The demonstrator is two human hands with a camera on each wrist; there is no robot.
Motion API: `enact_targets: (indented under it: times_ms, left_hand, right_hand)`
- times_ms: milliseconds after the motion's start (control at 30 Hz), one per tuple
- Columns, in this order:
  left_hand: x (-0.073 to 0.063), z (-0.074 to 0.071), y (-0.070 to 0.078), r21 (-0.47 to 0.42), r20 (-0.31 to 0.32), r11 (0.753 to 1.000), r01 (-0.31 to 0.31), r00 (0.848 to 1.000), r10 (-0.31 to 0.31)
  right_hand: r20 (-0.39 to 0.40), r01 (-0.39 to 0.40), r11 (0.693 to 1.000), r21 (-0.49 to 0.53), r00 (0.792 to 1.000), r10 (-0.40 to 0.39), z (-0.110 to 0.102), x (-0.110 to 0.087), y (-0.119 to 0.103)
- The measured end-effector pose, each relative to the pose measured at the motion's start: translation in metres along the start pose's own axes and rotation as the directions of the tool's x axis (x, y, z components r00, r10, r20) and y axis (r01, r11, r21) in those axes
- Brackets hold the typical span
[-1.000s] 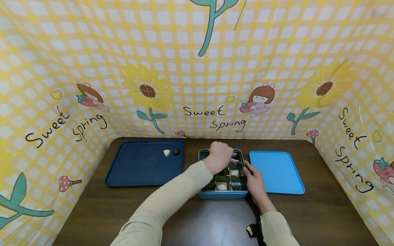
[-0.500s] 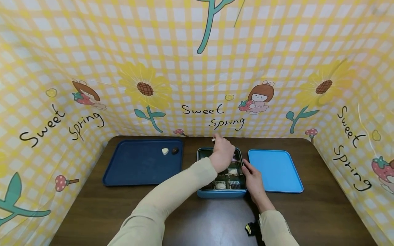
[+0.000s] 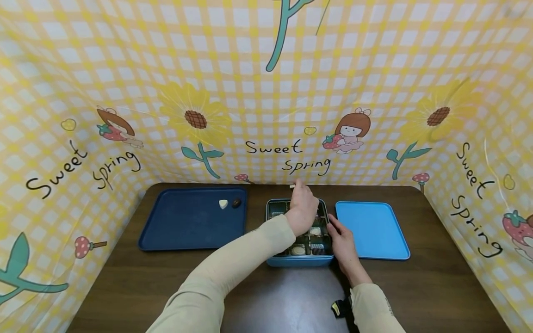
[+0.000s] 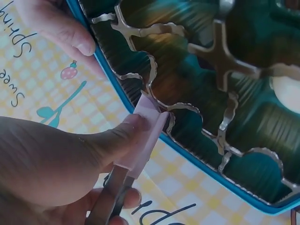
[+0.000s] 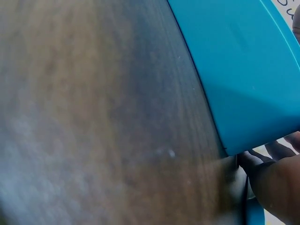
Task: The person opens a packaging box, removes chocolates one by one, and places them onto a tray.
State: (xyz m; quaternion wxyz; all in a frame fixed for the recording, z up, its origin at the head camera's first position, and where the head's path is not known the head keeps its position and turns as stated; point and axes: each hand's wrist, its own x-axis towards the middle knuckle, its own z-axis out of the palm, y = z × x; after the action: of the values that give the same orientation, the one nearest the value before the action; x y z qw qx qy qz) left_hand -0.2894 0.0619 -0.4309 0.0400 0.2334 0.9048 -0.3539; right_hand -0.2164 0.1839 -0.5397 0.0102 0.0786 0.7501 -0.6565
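My left hand (image 3: pixel 304 210) grips a pair of tongs (image 4: pixel 112 192) with metal arms and pale pink tips, over the back of a blue box (image 3: pixel 300 262). In the left wrist view, the thumb presses on the pink sleeve (image 4: pixel 147 115), and the tips reach in at the box's edge, over a small compartment. What lies between the tips is hidden. A dark, shiny divided insert (image 4: pixel 220 56) lines the box; a white round piece (image 4: pixel 288 91) sits in one compartment. My right hand (image 3: pixel 344 243) rests against the box's right side, fingers along its wall.
To the left lies a dark blue tray (image 3: pixel 187 226) bearing a white heart-like piece (image 3: pixel 223 204) and a dark brown oval piece (image 3: pixel 236 203). A light blue tray (image 3: pixel 372 231) lies to the right. Near the right sleeve is a black strap (image 3: pixel 339 309). Checked cloth (image 3: pixel 266 101) walls the table.
My left hand has shifted slightly right and back over the box and turned, so the tongs' pink tips are now hidden behind it in the head view. The right hand has stayed in place.
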Motion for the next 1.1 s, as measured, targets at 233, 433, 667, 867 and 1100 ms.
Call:
enact_targets:
  times_ms: [233, 433, 667, 867, 1100]
  left_hand:
    - [-0.001, 0.004, -0.002, -0.048, -0.007, 0.999, -0.010, 1.000, 0.010]
    - [-0.002, 0.005, 0.004, -0.041, 0.005, 0.999, 0.008, 1.000, -0.008]
    - [0.000, 0.006, 0.010, -0.034, 0.037, 0.999, -0.009, 0.999, 0.011]
    - [-0.001, 0.010, 0.005, -0.075, 0.008, 0.997, -0.001, 1.000, 0.002]
    - [-0.003, 0.020, -0.004, -0.189, -0.040, 0.981, 0.048, 0.998, -0.056]
  right_hand:
    - [0.005, -0.004, 1.000, 0.004, 1.000, 0.004, -0.001, 0.000, -0.002]
    - [0.008, -0.006, 1.000, -0.008, 1.000, 0.006, -0.002, 0.000, -0.002]
    - [0.008, -0.001, 1.000, 0.002, 1.000, 0.001, -0.001, 0.003, 0.002]
    - [-0.004, -0.004, 1.000, -0.008, 1.000, 0.004, 0.000, 0.003, 0.001]
    - [-0.011, -0.014, 1.000, -0.003, 1.000, 0.014, 0.000, 0.003, 0.000]
